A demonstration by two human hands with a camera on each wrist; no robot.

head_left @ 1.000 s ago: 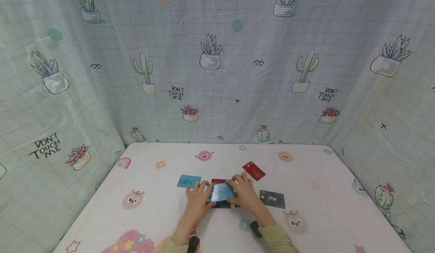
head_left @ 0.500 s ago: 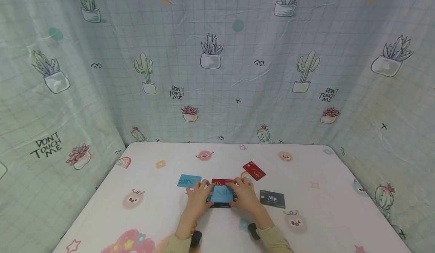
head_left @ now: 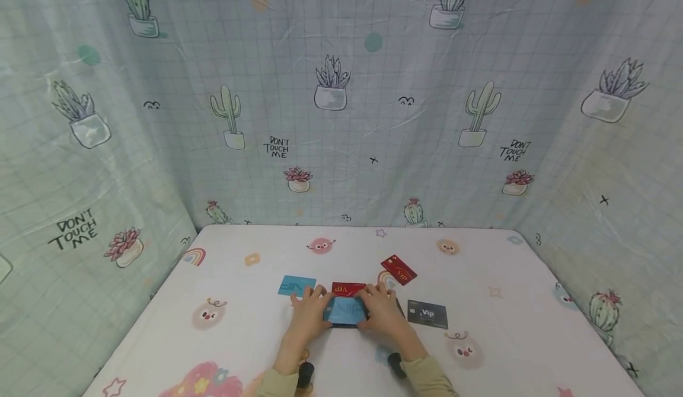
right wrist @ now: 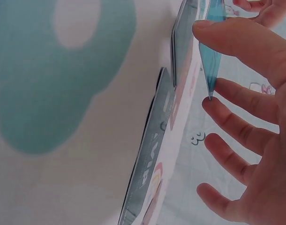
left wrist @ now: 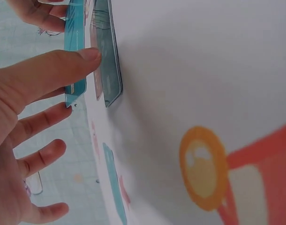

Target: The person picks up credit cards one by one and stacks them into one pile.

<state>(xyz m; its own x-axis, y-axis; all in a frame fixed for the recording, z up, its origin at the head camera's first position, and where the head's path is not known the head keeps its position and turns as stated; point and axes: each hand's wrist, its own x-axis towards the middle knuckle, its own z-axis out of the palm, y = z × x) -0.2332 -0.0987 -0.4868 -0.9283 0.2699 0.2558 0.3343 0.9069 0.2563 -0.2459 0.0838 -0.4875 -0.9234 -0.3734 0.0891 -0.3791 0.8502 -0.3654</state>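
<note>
A light blue VIP card [head_left: 348,311] is held by its two ends between the hands, just above the table. My left hand [head_left: 309,315] pinches its left end between thumb and index finger, the other fingers spread in the left wrist view. At the opposite end, my right hand [head_left: 385,314] pinches the card the same way; its lower fingers stand apart in the right wrist view. Beneath the held card lies a dark card [left wrist: 110,70], mostly covered in the head view. A red VIP card [head_left: 348,288] lies just beyond it.
Another blue card [head_left: 296,285] lies to the left of the hands. To the right are a red VIP card [head_left: 399,269] and a dark grey Vip card [head_left: 428,314]. The patterned white table [head_left: 240,338] meets a cactus-print curtain [head_left: 341,195] at its back edge.
Between the hands, the blue card has changed its tilt: its bright glare is gone and its lettering shows. It sits slightly nearer me, with more of the red card behind uncovered.
</note>
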